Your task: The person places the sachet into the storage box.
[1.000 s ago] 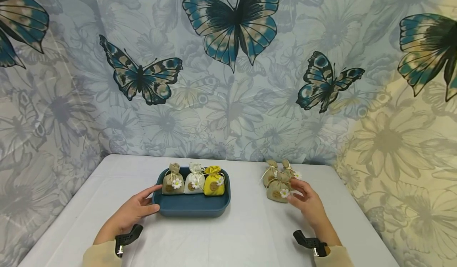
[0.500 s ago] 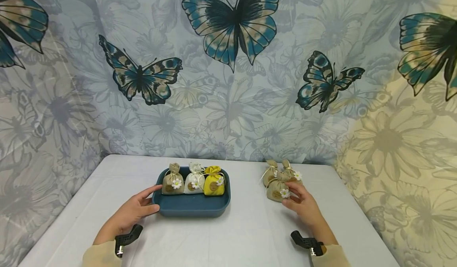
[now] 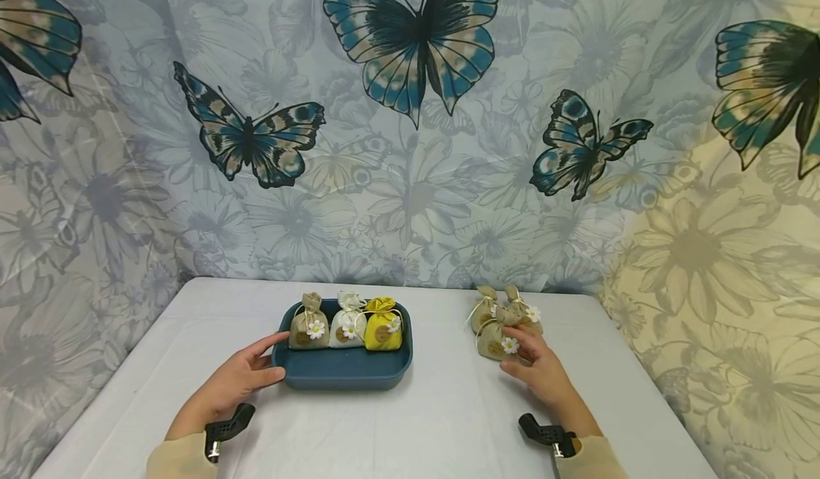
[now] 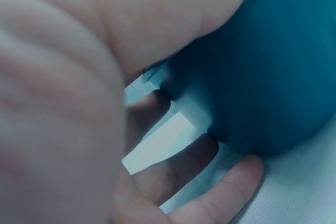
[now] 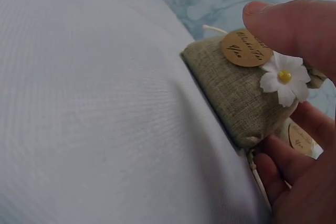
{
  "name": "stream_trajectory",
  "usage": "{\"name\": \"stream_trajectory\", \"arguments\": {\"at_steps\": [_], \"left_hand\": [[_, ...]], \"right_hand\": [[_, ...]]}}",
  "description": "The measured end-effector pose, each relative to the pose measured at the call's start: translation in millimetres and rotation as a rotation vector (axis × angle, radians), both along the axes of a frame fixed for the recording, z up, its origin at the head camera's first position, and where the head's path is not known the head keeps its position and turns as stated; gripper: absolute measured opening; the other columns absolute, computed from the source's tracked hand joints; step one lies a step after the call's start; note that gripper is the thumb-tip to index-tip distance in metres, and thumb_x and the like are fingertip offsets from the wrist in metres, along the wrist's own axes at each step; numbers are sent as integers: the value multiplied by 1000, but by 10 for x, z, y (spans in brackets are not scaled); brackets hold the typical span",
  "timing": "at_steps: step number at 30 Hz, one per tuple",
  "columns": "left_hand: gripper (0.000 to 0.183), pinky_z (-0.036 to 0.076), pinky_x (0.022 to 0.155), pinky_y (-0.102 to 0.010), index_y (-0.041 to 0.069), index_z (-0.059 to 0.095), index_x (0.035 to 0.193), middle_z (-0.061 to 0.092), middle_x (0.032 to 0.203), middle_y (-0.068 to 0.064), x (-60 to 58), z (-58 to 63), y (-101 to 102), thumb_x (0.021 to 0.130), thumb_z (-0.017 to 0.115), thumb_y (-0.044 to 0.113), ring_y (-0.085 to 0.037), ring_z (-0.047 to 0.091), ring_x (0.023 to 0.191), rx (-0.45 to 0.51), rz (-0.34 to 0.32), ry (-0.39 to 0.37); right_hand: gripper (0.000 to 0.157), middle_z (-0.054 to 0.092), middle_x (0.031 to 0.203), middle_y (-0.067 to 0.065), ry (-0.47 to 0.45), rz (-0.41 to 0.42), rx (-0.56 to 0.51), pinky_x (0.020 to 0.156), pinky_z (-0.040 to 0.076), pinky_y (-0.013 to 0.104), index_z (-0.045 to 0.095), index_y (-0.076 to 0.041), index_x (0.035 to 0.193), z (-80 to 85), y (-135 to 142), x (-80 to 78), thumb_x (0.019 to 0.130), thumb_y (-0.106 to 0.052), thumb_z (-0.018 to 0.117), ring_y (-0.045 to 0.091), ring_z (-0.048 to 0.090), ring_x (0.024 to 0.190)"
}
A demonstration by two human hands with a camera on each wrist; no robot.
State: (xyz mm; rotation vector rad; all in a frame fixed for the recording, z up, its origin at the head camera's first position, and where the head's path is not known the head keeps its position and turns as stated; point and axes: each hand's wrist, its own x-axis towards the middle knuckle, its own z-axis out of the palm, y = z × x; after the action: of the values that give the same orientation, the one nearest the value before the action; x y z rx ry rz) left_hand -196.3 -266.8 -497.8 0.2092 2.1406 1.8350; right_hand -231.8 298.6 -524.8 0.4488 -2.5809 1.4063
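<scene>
My left hand point(image 3: 229, 379) rests against the left end of a dark blue tray point(image 3: 346, 376). In the left wrist view its thumb lies by the rim and its fingers touch the outer wall. Inside the tray stand a beige drawstring pouch point(image 3: 310, 331), a white one point(image 3: 347, 328) and a yellow one point(image 3: 384, 329). At the right, my right hand point(image 3: 541, 369) is round the near side of the front burlap pouch point(image 5: 226, 87), fingers at its side and thumb before its flower point(image 5: 285, 76). Whether the thumb touches is unclear.
Two more beige pouches point(image 3: 487, 297) stand close behind the front one, partly hidden by it and my right hand. The white-covered table point(image 3: 435, 422) ends at a butterfly-print cloth backdrop point(image 3: 410, 237).
My right hand has moved a little to the left, bringing its fingers and thumb closer about the front pouch. The left hand and tray have stayed in place.
</scene>
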Motion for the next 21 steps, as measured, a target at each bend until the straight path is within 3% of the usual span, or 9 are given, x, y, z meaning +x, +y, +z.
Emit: {"name": "stream_trajectory", "arguments": {"at_steps": [5, 16, 21], "left_hand": [[73, 33, 105, -62, 8, 27, 158, 0, 162, -27, 12, 24, -1, 98, 67, 14, -53, 5, 142, 0, -10, 5], [72, 35, 105, -58, 10, 29, 158, 4, 162, -25, -3, -16, -14, 97, 67, 15, -51, 9, 143, -1, -1, 1], [72, 33, 106, -60, 10, 29, 158, 3, 162, -26, -7, -26, -21, 97, 68, 16, -51, 8, 143, 1, -3, -2]], "right_hand": [[65, 31, 153, 23, -3, -9, 25, 99, 40, 59, 55, -9, 142, 8, -29, 8, 83, -14, 83, 43, 40, 132], [63, 40, 146, 18, -10, -50, 42, 93, 48, 43, 57, -8, 139, 24, -59, 23, 83, -18, 84, 34, 49, 122], [64, 46, 142, 16, -2, -47, 86, 94, 47, 45, 55, -9, 141, 18, -79, 23, 84, -18, 83, 30, 51, 119]]}}
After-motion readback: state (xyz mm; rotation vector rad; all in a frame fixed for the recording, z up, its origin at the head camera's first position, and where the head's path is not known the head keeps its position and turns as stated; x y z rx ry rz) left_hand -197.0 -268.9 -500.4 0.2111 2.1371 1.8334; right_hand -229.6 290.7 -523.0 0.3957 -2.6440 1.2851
